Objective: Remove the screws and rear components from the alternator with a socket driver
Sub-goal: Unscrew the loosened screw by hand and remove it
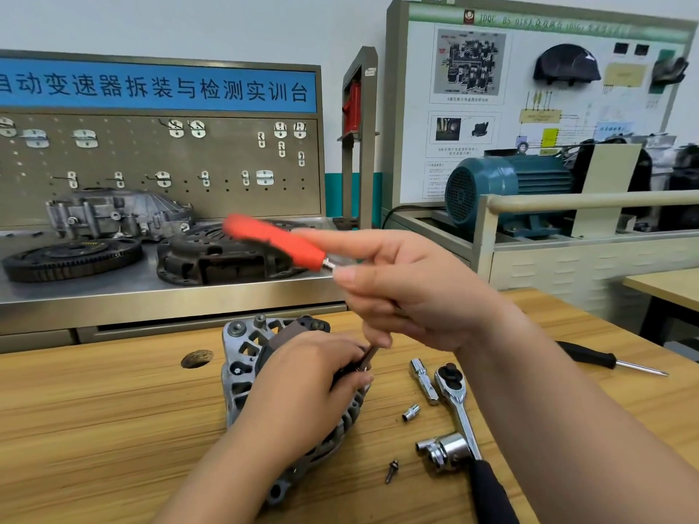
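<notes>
I'm judging the job barely begun: one screw [392,471] is lying loose on the table [113,429], near right of the alternator [242,376], whose rear parts are looking fitted. My left hand [302,387] is clasping the alternator from above. My right hand [408,296] is gripping the driver [276,242], whose tip is meeting the alternator beside my left fingertips.

the left hand [302,380] and the right hand [412,296] are seen bare, uncovered from fingertips to wrists. the left forearm [227,474] and the right forearm [575,429] are bare too, as far down as they can be seen. the nails are cut short and kept plain. a smooth thumb nail [345,274] is seen on the right hand.
</notes>
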`<control>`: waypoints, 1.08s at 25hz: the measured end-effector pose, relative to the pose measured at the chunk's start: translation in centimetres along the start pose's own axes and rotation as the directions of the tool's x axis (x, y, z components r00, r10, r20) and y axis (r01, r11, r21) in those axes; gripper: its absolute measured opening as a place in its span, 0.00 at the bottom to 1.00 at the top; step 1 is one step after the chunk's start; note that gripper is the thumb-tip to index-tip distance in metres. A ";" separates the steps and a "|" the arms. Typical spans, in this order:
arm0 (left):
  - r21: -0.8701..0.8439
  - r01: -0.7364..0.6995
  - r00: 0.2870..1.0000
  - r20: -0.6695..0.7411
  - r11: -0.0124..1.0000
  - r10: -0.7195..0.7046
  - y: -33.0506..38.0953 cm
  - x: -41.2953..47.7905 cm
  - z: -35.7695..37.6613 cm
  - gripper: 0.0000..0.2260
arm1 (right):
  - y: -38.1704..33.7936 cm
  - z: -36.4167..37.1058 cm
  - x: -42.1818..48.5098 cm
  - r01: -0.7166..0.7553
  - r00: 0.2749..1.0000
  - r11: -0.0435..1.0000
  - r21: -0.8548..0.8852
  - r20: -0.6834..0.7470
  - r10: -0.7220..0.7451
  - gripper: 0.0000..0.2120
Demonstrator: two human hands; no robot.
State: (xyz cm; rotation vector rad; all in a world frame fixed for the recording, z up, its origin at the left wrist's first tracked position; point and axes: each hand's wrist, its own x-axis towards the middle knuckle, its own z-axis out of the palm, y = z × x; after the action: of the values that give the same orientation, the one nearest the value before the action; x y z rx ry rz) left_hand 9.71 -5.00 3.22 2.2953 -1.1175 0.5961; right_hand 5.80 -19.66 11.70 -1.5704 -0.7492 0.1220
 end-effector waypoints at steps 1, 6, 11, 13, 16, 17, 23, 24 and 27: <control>0.009 0.012 1.000 -0.007 1.000 -0.012 0.0 0.0 0.1 0.08 | 0.4 0.5 0.1 0.038 0.982 0.999 0.021 -0.187 -0.033 0.19; 0.033 -0.008 1.000 0.000 0.999 0.008 0.1 0.1 0.1 0.10 | 1.4 2.2 -0.1 0.144 0.855 0.990 0.007 -0.505 -0.120 0.18; -0.005 -0.001 1.000 0.002 1.000 0.002 0.0 -0.2 -0.1 0.06 | -0.3 0.2 -0.4 -0.020 0.997 0.999 -0.040 0.073 0.023 0.22; 0.011 -0.016 1.000 0.016 1.000 0.015 0.2 -0.2 -0.2 0.07 | -0.5 -0.2 -0.4 -0.030 0.992 1.000 -0.007 0.123 0.030 0.22; 0.031 -0.008 1.000 0.012 1.000 0.007 0.2 0.0 0.0 0.08 | 0.4 0.7 -0.3 0.038 0.981 0.998 0.047 -0.190 -0.029 0.19; 0.038 -0.002 1.000 0.007 0.999 0.002 0.1 0.0 0.1 0.07 | 0.8 1.1 -0.3 0.071 0.934 0.996 0.056 -0.354 -0.047 0.19; 0.031 0.004 1.000 -0.006 1.000 -0.004 0.0 -0.1 0.2 0.07 | 1.2 1.5 -0.4 0.095 0.927 0.995 0.002 -0.364 -0.088 0.20; 0.031 0.015 1.000 -0.007 0.999 -0.014 0.0 -0.1 0.1 0.08 | 0.9 1.1 -0.4 0.068 0.972 0.998 -0.007 -0.224 -0.068 0.20; 0.019 0.012 1.000 0.004 1.000 -0.012 0.3 -0.1 -0.1 0.08 | 0.1 -0.3 -0.2 -0.016 0.993 1.000 0.027 0.118 0.013 0.22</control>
State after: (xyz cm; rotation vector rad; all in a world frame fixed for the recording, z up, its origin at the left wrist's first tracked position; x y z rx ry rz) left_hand 9.45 -5.04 3.33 2.3190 -1.1042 0.5999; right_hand 5.81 -20.02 11.59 -1.5526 -0.8246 0.2365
